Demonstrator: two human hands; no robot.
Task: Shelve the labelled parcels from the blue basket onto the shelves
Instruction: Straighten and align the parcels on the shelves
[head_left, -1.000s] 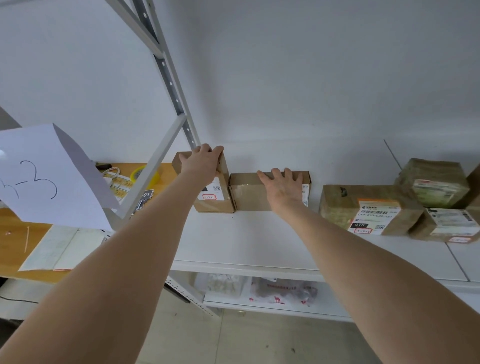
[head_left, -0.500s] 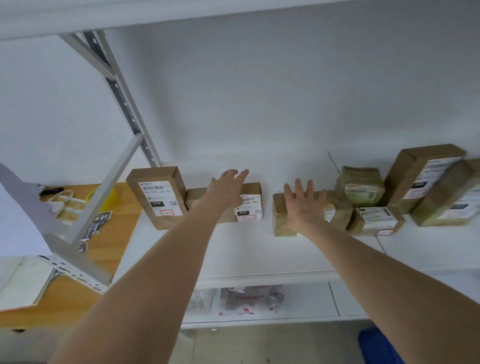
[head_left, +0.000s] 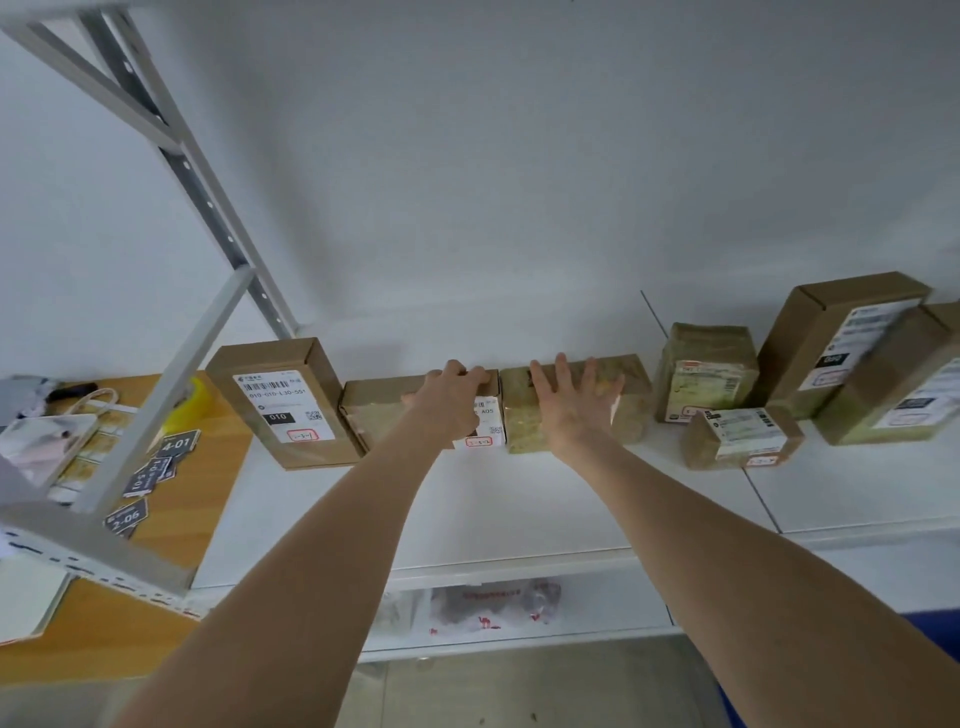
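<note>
The low brown cardboard parcel with the white label lies flat at the far side of the white shelf board, label facing near, presumably so that it reads from the aisle. The left hand grips it, fingers curled over its far top edge, seemingly to square it. Against its right end, the tape-wrapped brown parcel lies under the right hand, whose straight, spread fingers press it, likely to close the row. A tall brown box labelled 010 stands just left. A corner of the blue basket shows low at the near right
</note>
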